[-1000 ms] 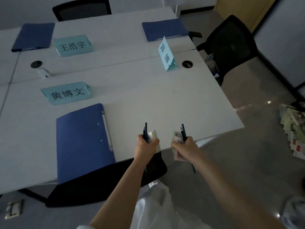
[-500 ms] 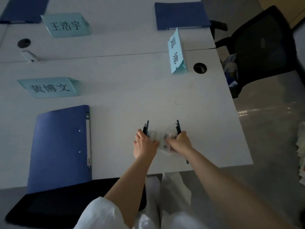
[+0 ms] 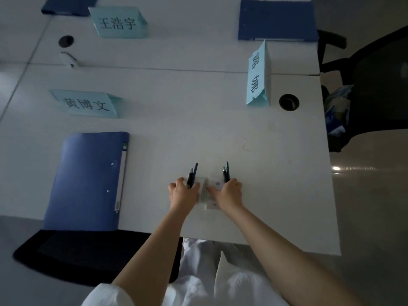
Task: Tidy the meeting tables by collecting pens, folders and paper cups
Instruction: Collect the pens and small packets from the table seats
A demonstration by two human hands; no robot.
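My left hand (image 3: pixel 184 192) grips two dark pens (image 3: pixel 192 174) and the left side of a pale paper cup stack (image 3: pixel 204 191) lying on the white table (image 3: pixel 220 129). My right hand (image 3: pixel 228 193) grips two more dark pens (image 3: pixel 226 173) and the right side of that stack. Both hands meet low over the table near its front edge. A blue folder (image 3: pixel 88 182) lies flat to the left, its near end over the table's edge. Another blue folder (image 3: pixel 277 19) lies at the far right, and a third folder (image 3: pixel 68 5) at the far left.
Three teal name cards stand on the table: one card (image 3: pixel 86 103) mid left, one card (image 3: pixel 120 23) at the back, one card (image 3: pixel 258 76) at the right. Two cable holes (image 3: pixel 288 102) pierce the top. A black chair (image 3: pixel 375 85) stands to the right, a black chair seat (image 3: pixel 88 257) under the front edge.
Both hands have moved forward from the table's front edge onto the tabletop and come together, bringing the cup stacks side by side. The view has tilted down and closer.
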